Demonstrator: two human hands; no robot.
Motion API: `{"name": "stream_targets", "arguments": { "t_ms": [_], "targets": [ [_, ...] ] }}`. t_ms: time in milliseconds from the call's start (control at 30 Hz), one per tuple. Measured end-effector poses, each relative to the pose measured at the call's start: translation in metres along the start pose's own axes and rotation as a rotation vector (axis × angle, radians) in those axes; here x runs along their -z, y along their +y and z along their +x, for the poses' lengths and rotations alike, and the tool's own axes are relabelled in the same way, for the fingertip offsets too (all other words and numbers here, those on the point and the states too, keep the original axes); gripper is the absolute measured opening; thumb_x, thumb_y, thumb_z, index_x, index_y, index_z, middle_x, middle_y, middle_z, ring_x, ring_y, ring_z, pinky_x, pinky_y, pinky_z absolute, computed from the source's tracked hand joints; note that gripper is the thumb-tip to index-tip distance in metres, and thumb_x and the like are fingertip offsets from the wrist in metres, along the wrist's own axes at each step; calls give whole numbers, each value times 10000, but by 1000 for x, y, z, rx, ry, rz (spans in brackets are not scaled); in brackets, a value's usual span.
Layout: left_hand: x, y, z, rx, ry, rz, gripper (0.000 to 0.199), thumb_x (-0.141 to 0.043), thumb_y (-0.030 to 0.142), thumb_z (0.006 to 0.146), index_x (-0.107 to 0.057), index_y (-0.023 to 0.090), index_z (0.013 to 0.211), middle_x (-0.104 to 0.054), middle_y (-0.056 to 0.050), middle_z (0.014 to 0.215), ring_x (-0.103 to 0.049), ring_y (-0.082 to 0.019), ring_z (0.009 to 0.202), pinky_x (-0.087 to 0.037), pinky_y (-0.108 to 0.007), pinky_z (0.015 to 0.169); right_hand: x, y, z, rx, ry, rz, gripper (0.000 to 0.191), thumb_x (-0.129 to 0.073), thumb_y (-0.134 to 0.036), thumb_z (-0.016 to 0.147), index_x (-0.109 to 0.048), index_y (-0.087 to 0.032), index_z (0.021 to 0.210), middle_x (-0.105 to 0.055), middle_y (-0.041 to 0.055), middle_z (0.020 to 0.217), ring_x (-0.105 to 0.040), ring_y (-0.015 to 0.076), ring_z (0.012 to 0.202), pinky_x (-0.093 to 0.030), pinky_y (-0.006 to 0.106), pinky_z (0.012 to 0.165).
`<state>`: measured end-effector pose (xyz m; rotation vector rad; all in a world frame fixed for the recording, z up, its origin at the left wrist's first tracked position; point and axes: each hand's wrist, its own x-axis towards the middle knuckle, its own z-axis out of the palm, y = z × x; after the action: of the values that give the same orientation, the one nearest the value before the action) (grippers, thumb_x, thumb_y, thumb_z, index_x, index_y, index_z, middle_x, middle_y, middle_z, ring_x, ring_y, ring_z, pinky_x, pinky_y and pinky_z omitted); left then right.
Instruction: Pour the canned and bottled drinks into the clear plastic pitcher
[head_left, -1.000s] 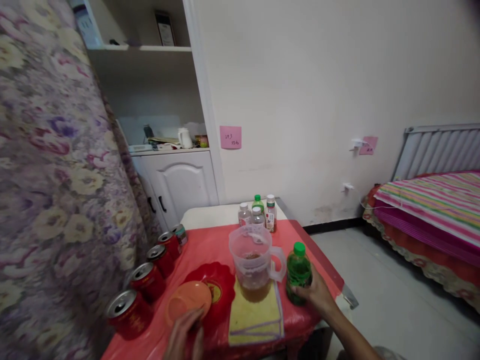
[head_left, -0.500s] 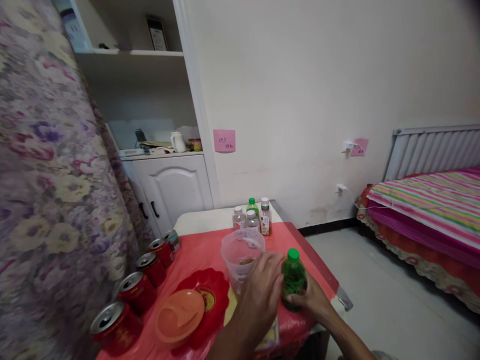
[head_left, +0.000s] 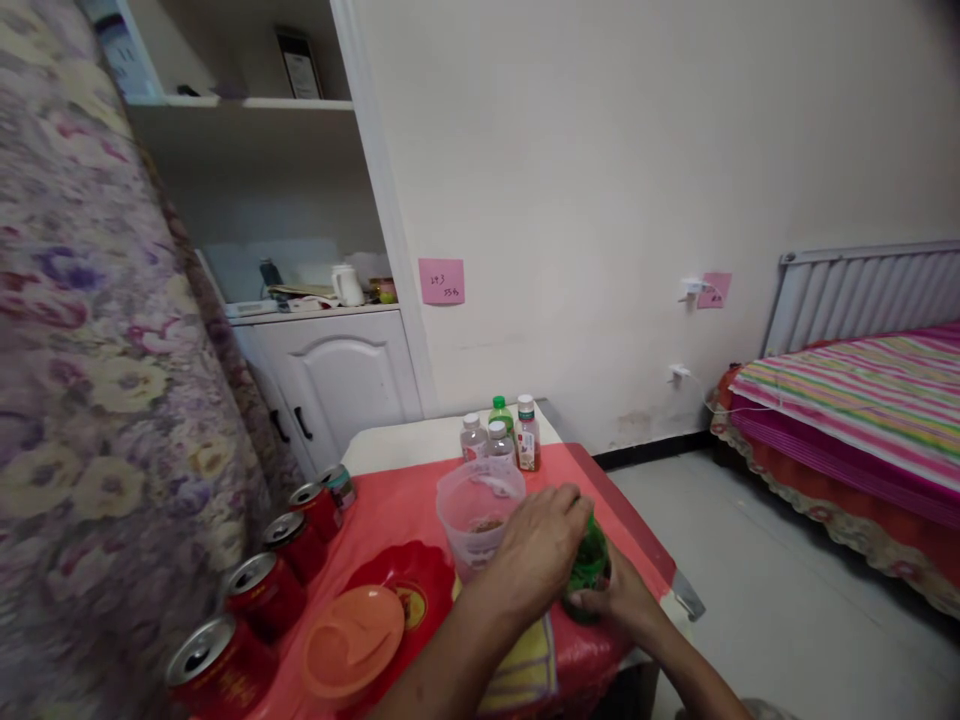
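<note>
The green bottle is near the right edge of the counter. The right hand has its fingers around it; the left hand bends over its top, how tightly I cannot tell. Seemingly opening or closing: a twist needs steady holding

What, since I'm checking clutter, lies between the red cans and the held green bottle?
The head view shows an orange dish, a red scalloped tray, a yellow cloth, a translucent plastic jug and the left forearm.
</note>
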<state>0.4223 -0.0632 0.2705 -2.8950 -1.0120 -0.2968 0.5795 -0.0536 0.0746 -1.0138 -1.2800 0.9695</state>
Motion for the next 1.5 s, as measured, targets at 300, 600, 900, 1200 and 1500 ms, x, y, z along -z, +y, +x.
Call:
{"name": "stream_targets", "arguments": {
  "t_ms": [300, 600, 900, 1200, 1500],
  "targets": [
    [17, 0, 5, -48, -71, 40, 301, -438, 135, 980, -571, 193, 1243, -671, -70, 1077, -562, -230, 991, -409, -372, 907, -1, -2, 0, -15, 1, 26, 767, -864, -314, 534, -601, -216, 1248, -730, 106, 1199, -664, 352, 1116, -504, 519, 998],
    [14, -4, 20, 62, -63, -3, 179, -562, 344, 969, -653, 196, 929, -716, -57, 936, -599, -233, 925, -397, -367, 851, 1, -5, -1, -24, -12, -52, 730, -856, -364, 550, -603, -232, 1222, -714, 101, 1220, -644, 360, 1145, -493, 503, 998],
    [13, -1, 16, 34, -70, -18, 238, -524, 286, 980, -633, 219, 1181, -704, -71, 1116, -633, -233, 1051, -431, -364, 894, 2, 1, 0, -15, -7, -42, 780, -851, -366, 551, -577, -226, 1268, -731, 107, 1202, -667, 355, 1121, -511, 505, 977],
    [4, 6, 20, 109, 4, 52, 361, -455, 434, 999, -646, 149, 1111, -705, -128, 1076, -628, -299, 1042, -429, -454, 942, 2, 6, -1, -36, -16, -58, 691, -836, -349, 580, -595, -213, 1214, -741, 95, 1126, -689, 337, 1042, -542, 492, 928],
    [-4, 2, 22, 86, 20, 92, 305, -463, 383, 1003, -663, 161, 1067, -710, -111, 1042, -649, -279, 997, -449, -424, 899, 3, 6, -1, -24, -33, -41, 735, -854, -355, 584, -576, -217, 1250, -716, 120, 1230, -660, 359, 1157, -517, 507, 1002]
  ]
}}
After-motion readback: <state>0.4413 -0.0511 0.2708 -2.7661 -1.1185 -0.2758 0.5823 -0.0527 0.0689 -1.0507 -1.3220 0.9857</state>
